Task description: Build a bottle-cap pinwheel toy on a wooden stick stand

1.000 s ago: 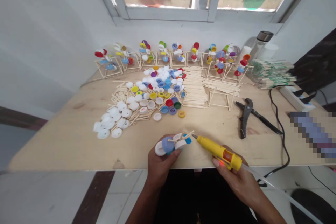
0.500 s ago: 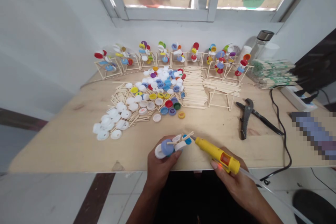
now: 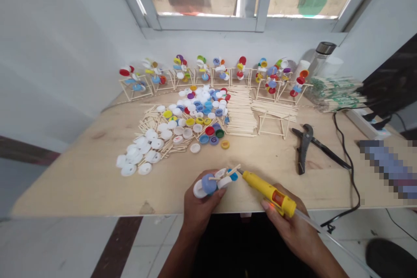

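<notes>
My left hand (image 3: 202, 200) is closed around a small wheel of bottle caps (image 3: 209, 183) in white, lilac and blue, with short wooden sticks jutting from it. In my right hand (image 3: 289, 221) is a yellow hot glue gun (image 3: 269, 191), its orange light glowing and a clear glue stick trailing out of its rear. The gun's nozzle is at the tip of one stick on the cap wheel; I cannot tell whether they touch. Both hands are over the table's front edge.
Loose bottle caps (image 3: 195, 106), white discs (image 3: 140, 152) and a pile of sticks (image 3: 241, 110) cover the table's middle. Stick frames with cap wheels (image 3: 221, 71) line the wall. A bare stick frame (image 3: 273, 125), a black pipe cutter (image 3: 304, 147), a cable (image 3: 348, 156) and a power strip (image 3: 368, 124) lie right.
The whole view has shifted slightly. Both hands keep nearly the same pose, with the glue gun's nozzle still by the stick tip.
</notes>
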Motion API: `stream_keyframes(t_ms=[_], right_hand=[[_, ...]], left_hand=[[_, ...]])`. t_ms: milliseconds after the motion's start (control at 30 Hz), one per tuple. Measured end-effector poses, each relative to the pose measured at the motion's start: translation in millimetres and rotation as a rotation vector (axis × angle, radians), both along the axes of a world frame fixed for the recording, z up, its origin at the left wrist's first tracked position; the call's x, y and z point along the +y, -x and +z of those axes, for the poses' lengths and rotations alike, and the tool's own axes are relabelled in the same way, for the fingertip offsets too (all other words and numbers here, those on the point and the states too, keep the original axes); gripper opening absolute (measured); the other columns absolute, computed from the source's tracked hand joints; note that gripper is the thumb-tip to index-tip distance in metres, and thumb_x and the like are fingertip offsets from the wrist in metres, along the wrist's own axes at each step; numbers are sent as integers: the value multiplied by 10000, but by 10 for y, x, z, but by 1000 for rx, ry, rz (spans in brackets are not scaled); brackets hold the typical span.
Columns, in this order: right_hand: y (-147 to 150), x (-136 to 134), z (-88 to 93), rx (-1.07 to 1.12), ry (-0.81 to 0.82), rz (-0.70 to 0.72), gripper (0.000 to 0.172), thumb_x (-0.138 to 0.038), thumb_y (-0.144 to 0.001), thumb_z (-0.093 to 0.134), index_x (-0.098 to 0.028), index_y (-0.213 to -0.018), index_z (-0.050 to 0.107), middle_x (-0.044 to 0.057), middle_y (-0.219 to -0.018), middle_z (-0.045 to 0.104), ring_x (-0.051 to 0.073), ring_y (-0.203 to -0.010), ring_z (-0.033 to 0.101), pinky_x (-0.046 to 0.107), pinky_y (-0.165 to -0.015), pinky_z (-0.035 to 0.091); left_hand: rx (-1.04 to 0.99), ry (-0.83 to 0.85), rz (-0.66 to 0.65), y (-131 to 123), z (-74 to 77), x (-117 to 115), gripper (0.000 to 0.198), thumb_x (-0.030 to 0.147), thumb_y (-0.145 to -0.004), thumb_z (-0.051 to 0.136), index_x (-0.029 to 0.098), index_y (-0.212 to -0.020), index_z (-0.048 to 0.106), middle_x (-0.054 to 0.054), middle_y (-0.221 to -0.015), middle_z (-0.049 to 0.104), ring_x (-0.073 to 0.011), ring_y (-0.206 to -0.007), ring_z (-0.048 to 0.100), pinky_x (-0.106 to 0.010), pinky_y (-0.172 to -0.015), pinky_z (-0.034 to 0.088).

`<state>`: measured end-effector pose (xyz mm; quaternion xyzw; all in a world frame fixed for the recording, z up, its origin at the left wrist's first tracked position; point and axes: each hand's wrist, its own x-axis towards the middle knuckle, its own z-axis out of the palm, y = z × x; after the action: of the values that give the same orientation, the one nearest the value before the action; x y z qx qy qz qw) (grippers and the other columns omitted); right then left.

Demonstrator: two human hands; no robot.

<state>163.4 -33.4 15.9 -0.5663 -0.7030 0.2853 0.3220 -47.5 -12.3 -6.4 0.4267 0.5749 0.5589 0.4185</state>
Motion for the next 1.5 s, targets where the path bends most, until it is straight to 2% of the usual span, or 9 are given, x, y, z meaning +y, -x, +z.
stream_keyframes(t_ms=[267,433,733,833,967,1100,1300,1500], right_hand=[[-4,-11,-38,-22,-18,3,223,-383,-915,484,-213,-774,512,1,-692,565,140,-617,555,235,-583,455],[-38,-5,-67,-32,28,-17,240,-402,-914,494,-209,-771,506,-9,-678,537,130,-587,529,229,-536,424],[-106,26,12,13,91,-47,255,-412,-896,515,-210,-744,486,-32,-649,471,124,-571,479,245,-547,391],[-183,55,88,61,157,-19,220,-402,-895,515,-208,-791,511,-24,-690,508,132,-610,498,247,-581,411],[-250,72,206,70,203,88,209,-399,-898,507,-211,-807,510,-9,-767,555,137,-662,520,247,-615,426],[-191,67,270,51,206,170,185,-381,-901,498,-215,-827,534,-23,-735,537,128,-636,510,235,-602,430],[-81,72,264,118,227,213,203,-393,-901,489,-208,-839,545,4,-798,592,143,-707,566,241,-654,453],[-171,82,198,21,155,153,189,-369,-903,483,-213,-955,575,10,-819,625,153,-709,585,258,-649,460]], left_hand=[[-11,-18,-5,22,-71,13,292,296,-643,747,165,-899,697,-58,-909,741,-219,-854,684,-307,-825,535],[-19,-12,0,23,-81,15,311,294,-629,756,158,-903,698,-63,-908,744,-226,-849,688,-314,-820,539],[-8,25,-3,43,-82,8,330,312,-619,757,156,-902,688,-66,-913,747,-233,-850,690,-319,-815,542],[-1,28,-6,49,-91,15,336,308,-624,754,152,-914,686,-72,-934,746,-238,-865,690,-327,-830,540],[-28,20,-7,46,-109,18,338,309,-627,754,158,-921,684,-65,-927,747,-230,-867,690,-309,-815,544],[-20,13,-42,47,-82,19,325,301,-634,751,158,-918,684,-69,-945,747,-233,-882,692,-315,-829,546],[-10,23,-31,53,-82,11,348,326,-631,752,150,-924,688,-87,-954,747,-252,-898,691,-350,-852,545],[-13,45,-6,52,-92,8,379,373,-613,763,144,-907,698,-91,-937,747,-254,-878,692,-346,-834,550]])
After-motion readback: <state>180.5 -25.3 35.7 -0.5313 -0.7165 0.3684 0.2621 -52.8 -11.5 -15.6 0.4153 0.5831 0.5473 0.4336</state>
